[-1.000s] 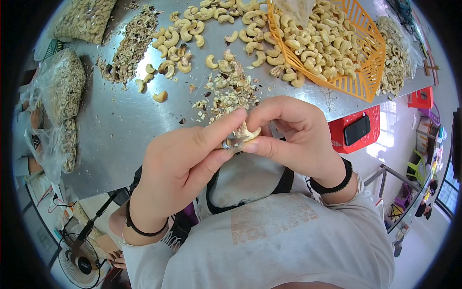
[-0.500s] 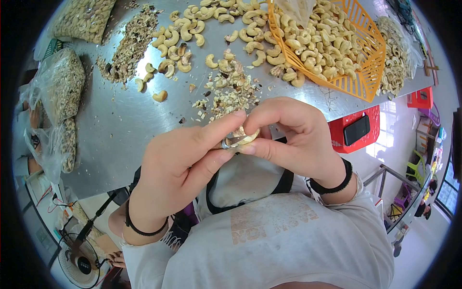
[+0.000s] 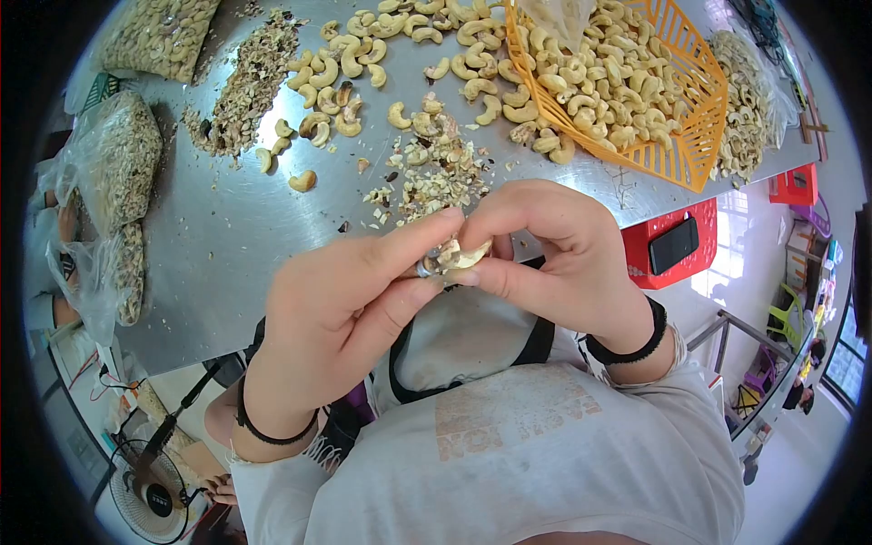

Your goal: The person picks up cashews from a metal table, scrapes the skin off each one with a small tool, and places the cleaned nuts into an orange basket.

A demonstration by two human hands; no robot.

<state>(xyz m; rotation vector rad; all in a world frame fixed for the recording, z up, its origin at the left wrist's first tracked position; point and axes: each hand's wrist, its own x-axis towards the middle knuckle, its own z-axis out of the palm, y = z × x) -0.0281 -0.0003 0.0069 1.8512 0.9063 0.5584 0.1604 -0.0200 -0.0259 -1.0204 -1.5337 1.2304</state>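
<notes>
Your left hand (image 3: 336,309) is clenched around a small metal tool (image 3: 425,269), forefinger stretched along the top and thumb pressing from below. Your right hand (image 3: 568,259) curls in to meet it, pinching a pale cashew (image 3: 467,254) between thumb and fingertips. Tool tip and nut are touching, right where the two hands come together. That puts the cashew below and left of the orange basket (image 3: 700,136), just off the near edge of the steel worktop (image 3: 218,236) and above your lap.

The basket itself is heaped with whole cashews. Straight left of it, loose cashews (image 3: 336,64) lie scattered on the worktop. Below-left of the basket, just beyond your fingers, sits a little heap of broken bits and skins (image 3: 434,173). Further left of the basket there's a darker pile of scraps (image 3: 245,86), and far left, clear bags (image 3: 118,159) of nuts. Below the basket, off the worktop, a dark phone (image 3: 673,244) rests on a red stool (image 3: 636,263).
</notes>
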